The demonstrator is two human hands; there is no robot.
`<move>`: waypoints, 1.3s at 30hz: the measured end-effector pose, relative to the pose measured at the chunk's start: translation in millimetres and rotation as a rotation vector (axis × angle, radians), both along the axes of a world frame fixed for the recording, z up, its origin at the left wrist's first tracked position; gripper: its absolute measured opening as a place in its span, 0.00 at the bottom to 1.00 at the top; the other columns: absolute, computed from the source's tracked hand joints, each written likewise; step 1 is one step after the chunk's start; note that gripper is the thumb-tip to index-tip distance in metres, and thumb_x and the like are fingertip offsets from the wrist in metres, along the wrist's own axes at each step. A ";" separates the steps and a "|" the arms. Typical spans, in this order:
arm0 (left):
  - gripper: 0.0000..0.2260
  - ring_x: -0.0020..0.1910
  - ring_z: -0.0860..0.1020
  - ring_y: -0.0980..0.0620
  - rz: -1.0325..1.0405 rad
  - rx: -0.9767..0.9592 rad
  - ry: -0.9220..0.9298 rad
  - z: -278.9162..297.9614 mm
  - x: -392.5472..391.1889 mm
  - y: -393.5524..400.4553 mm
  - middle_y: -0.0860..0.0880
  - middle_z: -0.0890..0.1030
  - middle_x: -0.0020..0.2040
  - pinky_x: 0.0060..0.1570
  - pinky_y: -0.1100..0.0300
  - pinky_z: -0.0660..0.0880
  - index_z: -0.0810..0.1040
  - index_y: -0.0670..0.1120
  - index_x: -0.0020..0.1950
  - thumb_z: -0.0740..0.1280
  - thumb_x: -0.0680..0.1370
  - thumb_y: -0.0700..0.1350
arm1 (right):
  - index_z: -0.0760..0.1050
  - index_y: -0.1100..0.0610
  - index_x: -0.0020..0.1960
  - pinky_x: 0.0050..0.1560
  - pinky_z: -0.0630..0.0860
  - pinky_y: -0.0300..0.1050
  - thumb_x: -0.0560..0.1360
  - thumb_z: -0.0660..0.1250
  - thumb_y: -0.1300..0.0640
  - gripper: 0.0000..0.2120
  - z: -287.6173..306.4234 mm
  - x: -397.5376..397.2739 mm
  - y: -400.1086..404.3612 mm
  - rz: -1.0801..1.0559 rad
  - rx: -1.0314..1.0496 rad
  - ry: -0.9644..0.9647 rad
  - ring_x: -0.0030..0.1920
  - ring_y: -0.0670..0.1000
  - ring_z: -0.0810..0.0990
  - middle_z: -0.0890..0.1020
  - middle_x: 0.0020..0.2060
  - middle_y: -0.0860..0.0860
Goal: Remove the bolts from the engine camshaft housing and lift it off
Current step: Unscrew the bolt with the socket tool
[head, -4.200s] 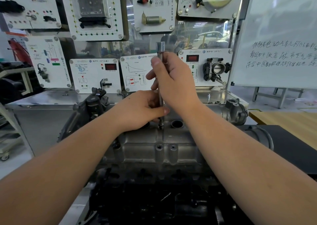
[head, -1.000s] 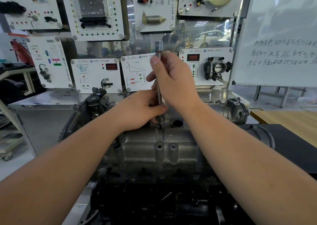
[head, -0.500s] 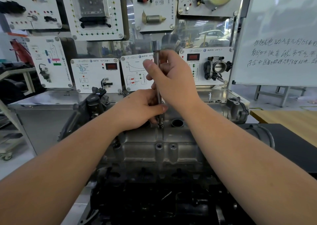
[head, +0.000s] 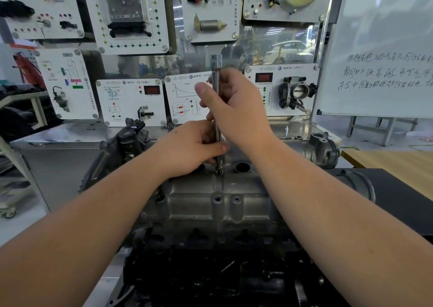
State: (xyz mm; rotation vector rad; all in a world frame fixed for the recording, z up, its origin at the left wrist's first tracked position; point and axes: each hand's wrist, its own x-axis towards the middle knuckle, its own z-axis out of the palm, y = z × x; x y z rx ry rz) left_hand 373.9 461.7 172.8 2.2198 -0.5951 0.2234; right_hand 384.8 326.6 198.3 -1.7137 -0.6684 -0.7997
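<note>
Hands meet over the middle of the camshaft housing (head: 218, 203), the grey cast-metal cover that sits bolted on top of the dark engine block (head: 210, 276) in the centre of the scene. The right hand (head: 236, 109) has its grip closed round the upper part of a long, thin extension bar (head: 217, 109), which stands nearly upright with its square-holed drive end (head: 215, 61) above the fingers. The left hand (head: 194, 147) has its grip closed on the lower part of the same bar, thumb laid across it just above the socket end. The bar's tip sits on a bolt (head: 219, 171) at the far edge of the housing, just left of a round open bore (head: 242, 167). Two bolt holes (head: 218, 198) show side by side on the near face of the housing. Far behind stands a steel surface (head: 58, 135) carrying white training panels (head: 131, 102), one on the right with a throttle body (head: 296, 93) mounted on it. A whiteboard (head: 384, 49) with handwriting stands at the far right, and a wooden table (head: 393, 166) lies below it.
</note>
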 end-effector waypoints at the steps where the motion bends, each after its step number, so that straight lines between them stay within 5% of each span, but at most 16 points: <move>1: 0.08 0.38 0.85 0.59 0.000 -0.004 0.003 0.5 -1.0 -0.6 0.46 0.85 0.44 0.31 0.71 0.74 0.79 0.44 0.54 0.71 0.79 0.48 | 0.76 0.54 0.50 0.41 0.81 0.54 0.79 0.67 0.50 0.07 -0.3 0.5 -0.4 -0.015 0.000 -0.008 0.36 0.51 0.82 0.84 0.38 0.52; 5: 0.01 0.40 0.85 0.60 -0.035 0.014 0.038 0.2 -2.3 -1.5 0.52 0.85 0.47 0.32 0.73 0.74 0.78 0.51 0.53 0.68 0.82 0.46 | 0.75 0.51 0.42 0.32 0.77 0.40 0.82 0.63 0.51 0.11 -0.1 0.2 -0.6 0.005 0.005 0.018 0.30 0.47 0.81 0.85 0.36 0.49; 12: 0.03 0.40 0.86 0.57 -0.026 0.047 0.020 0.6 -1.9 -0.6 0.54 0.85 0.41 0.32 0.72 0.73 0.79 0.50 0.48 0.68 0.82 0.45 | 0.80 0.64 0.51 0.34 0.78 0.45 0.83 0.56 0.49 0.21 -0.2 2.3 -1.9 0.062 -0.018 0.041 0.29 0.49 0.81 0.84 0.35 0.51; 18: 0.04 0.39 0.85 0.59 -0.021 0.031 -0.006 -0.9 0.5 -0.8 0.53 0.85 0.43 0.31 0.72 0.73 0.78 0.51 0.49 0.66 0.83 0.48 | 0.78 0.63 0.46 0.34 0.75 0.49 0.80 0.50 0.39 0.30 3.2 8.5 -5.5 0.086 0.142 0.117 0.30 0.49 0.80 0.85 0.34 0.54; 22: 0.05 0.39 0.85 0.59 0.007 -0.017 -0.042 -2.5 3.0 1.8 0.58 0.84 0.40 0.30 0.71 0.74 0.77 0.53 0.48 0.65 0.83 0.49 | 0.77 0.60 0.42 0.28 0.70 0.40 0.82 0.55 0.46 0.21 5.1 16.7 -12.9 0.039 0.214 0.262 0.26 0.51 0.78 0.82 0.28 0.53; 25: 0.04 0.38 0.85 0.59 0.078 -0.070 -0.094 -4.5 8.1 4.4 0.57 0.84 0.39 0.31 0.66 0.76 0.77 0.55 0.50 0.64 0.83 0.50 | 0.77 0.63 0.41 0.28 0.70 0.43 0.77 0.60 0.56 0.12 3.9 20.8 -19.0 -0.115 -0.115 0.409 0.24 0.51 0.77 0.83 0.29 0.55; 28: 0.03 0.37 0.85 0.59 0.135 -0.063 -0.133 -6.1 11.6 7.0 0.57 0.84 0.40 0.33 0.60 0.77 0.77 0.58 0.50 0.65 0.83 0.51 | 0.76 0.61 0.36 0.27 0.72 0.41 0.75 0.61 0.56 0.12 1.3 19.1 -19.8 -0.194 -0.558 0.463 0.22 0.51 0.77 0.82 0.26 0.55; 33: 0.06 0.43 0.84 0.49 0.206 0.098 -0.188 -6.8 14.1 8.3 0.50 0.83 0.43 0.43 0.44 0.82 0.77 0.51 0.49 0.65 0.82 0.53 | 0.81 0.62 0.36 0.31 0.72 0.42 0.72 0.64 0.57 0.11 4.2 17.1 -29.8 -0.151 -0.781 0.547 0.23 0.50 0.73 0.84 0.29 0.55; 39: 0.05 0.37 0.84 0.60 0.206 -0.023 -0.155 -6.3 14.3 9.1 0.55 0.84 0.40 0.36 0.55 0.80 0.77 0.55 0.49 0.65 0.83 0.52 | 0.82 0.56 0.37 0.36 0.72 0.41 0.70 0.75 0.47 0.12 5.1 9.1 -29.4 -0.021 -1.106 0.535 0.28 0.48 0.75 0.83 0.28 0.46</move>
